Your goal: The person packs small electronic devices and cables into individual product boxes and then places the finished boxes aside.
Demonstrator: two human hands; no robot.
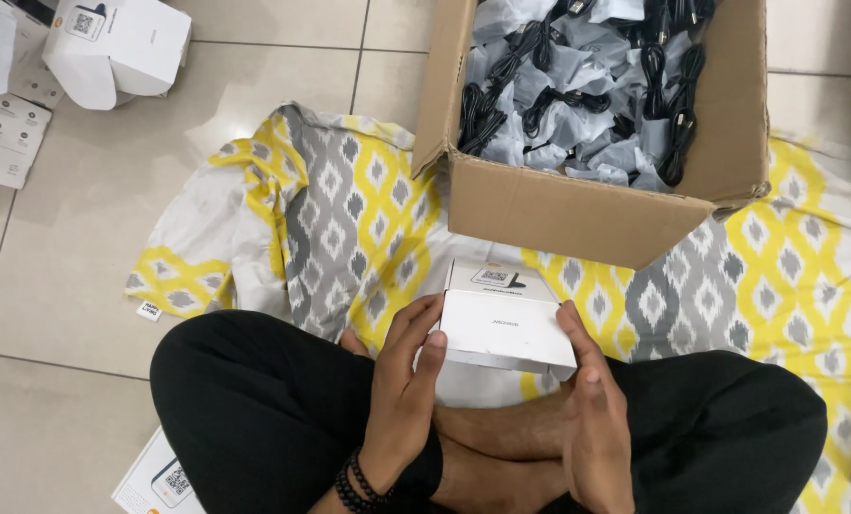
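A small white cardboard box [506, 328] is held above my crossed legs, between both hands. My left hand [401, 395] grips its left side, fingers curled over the top edge, with a black bead bracelet on the wrist. My right hand [596, 419] clasps the right side, thumb along the box's edge. The box's lid flap looks closed or nearly closed. I sit cross-legged in black trousers.
A large open cardboard carton [577, 209] full of bagged black cables stands just ahead on a yellow, grey and white patterned cloth [349, 209]. More white boxes [121, 43] lie at the top left on the tiled floor. Another white box [159, 481] lies by my left knee.
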